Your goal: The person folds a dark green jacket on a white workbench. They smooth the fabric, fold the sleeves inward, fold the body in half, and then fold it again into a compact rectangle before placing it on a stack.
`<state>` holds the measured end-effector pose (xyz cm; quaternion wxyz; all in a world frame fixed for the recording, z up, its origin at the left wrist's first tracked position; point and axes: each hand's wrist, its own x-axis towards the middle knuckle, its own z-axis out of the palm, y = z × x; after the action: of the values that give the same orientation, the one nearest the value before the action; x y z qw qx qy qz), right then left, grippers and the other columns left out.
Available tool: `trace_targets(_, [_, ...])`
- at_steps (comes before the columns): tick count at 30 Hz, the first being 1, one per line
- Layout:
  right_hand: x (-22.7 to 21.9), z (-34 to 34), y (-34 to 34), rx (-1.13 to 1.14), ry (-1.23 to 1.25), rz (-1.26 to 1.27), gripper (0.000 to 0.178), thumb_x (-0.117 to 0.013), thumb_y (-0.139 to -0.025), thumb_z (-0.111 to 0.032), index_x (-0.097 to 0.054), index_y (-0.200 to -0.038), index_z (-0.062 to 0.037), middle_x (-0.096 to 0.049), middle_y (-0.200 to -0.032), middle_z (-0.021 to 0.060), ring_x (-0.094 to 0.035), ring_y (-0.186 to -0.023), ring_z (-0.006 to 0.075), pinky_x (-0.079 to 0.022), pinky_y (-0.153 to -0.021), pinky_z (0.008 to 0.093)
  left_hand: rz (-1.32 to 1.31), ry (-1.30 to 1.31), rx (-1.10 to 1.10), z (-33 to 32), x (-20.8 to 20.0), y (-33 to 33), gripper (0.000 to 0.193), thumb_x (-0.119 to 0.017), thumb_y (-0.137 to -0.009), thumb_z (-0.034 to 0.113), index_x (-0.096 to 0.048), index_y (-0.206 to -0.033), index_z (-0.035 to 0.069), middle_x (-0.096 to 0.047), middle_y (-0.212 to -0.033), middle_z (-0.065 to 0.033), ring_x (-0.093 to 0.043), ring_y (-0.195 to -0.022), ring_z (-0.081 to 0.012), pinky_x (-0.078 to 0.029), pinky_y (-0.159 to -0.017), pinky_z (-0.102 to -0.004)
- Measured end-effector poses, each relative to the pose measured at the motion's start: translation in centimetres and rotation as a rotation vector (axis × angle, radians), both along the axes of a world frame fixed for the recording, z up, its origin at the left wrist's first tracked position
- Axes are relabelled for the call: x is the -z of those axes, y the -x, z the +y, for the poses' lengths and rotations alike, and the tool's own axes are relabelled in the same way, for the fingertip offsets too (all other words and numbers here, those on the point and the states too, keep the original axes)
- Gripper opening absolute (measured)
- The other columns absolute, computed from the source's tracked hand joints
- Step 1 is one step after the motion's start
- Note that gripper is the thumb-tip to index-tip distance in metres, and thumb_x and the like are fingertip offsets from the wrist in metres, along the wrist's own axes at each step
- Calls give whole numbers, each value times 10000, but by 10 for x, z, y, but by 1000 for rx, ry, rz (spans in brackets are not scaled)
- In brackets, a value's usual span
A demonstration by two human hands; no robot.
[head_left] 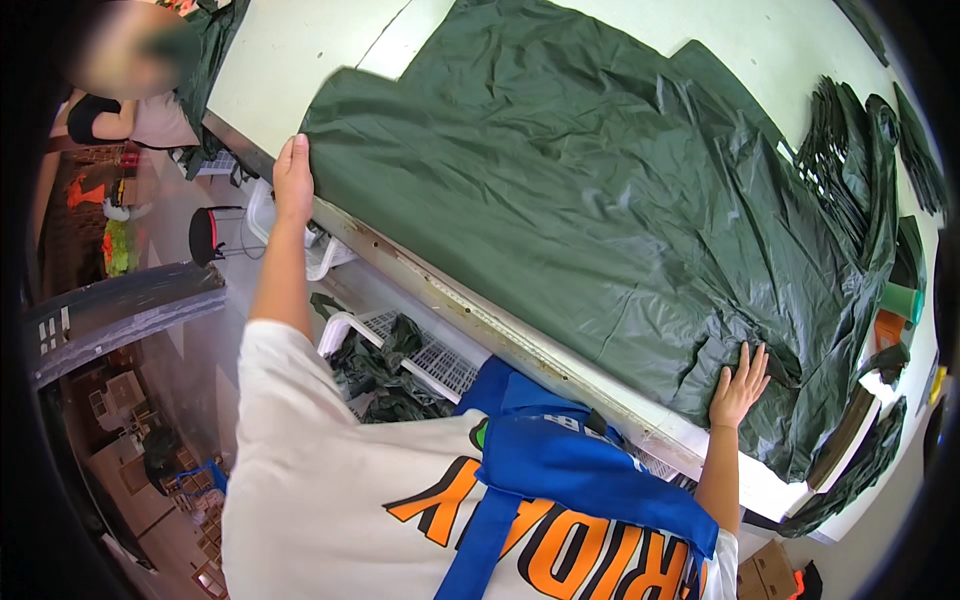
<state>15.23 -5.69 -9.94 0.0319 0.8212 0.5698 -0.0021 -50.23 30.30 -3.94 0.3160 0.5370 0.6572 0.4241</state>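
Note:
A large dark green sheet of thin, shiny, wrinkled material (pixel 560 190) lies spread over the white table (pixel 310 40). My left hand (pixel 293 185) is at its left corner by the table edge, seen from the side, with straight fingers against the sheet's edge; the thumb's place is unclear. My right hand (pixel 740 388) rests on the sheet's near right part with fingers spread, and creases run around it. Neither hand visibly grips anything.
Folded dark green pieces (pixel 850 150) lie along the table's right side, near a green cylinder (pixel 902 301). Below the near edge, a white basket (pixel 440 370) holds dark green scraps (pixel 385 365). A black-and-red stool (pixel 205 235) stands left. Another person (pixel 150 115) is at upper left.

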Motion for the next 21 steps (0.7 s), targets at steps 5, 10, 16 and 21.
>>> trace_targets(5, [4,2,-2,-23,10,-20,531,-409,-951,-396,-392,-1430,-168,-231,-1548,102,-197,-1427,313,-126,-1134,547,685,297,196,-5,45,22,405,-473,-963,401,-587,-898,17,-600,-803,-223,-579,-758,-385,-458,-731,-415])
trace_targets(10, [-3,3,3,-56,-9,-3,544,-409,-949,-417,-396,-1425,-152,-246,-1538,127,-212,-1416,342,-137,-1127,551,799,361,182,12,40,21,422,-505,-929,448,-601,-871,41,-618,-840,-226,-587,-801,-414,-458,-713,-446])
trace_targets(16, [-19,17,18,-16,-20,89,589,-595,-831,-321,-457,-1381,-162,-283,-1520,136,-231,-1407,342,-143,-1131,547,1283,246,33,29,24,-13,394,-562,-913,353,-539,-1276,202,-593,-1195,-151,-564,-1095,-364,-463,-880,-471])
trace_targets(21, [-19,13,19,11,-24,100,566,-597,-843,-352,-473,-1370,-186,-284,-1520,122,-238,-1401,334,-121,-1136,545,1165,-3,-121,19,56,-26,663,-618,-861,400,-392,-1407,99,-472,-1362,-181,-451,-1250,-364,-377,-1025,-454])
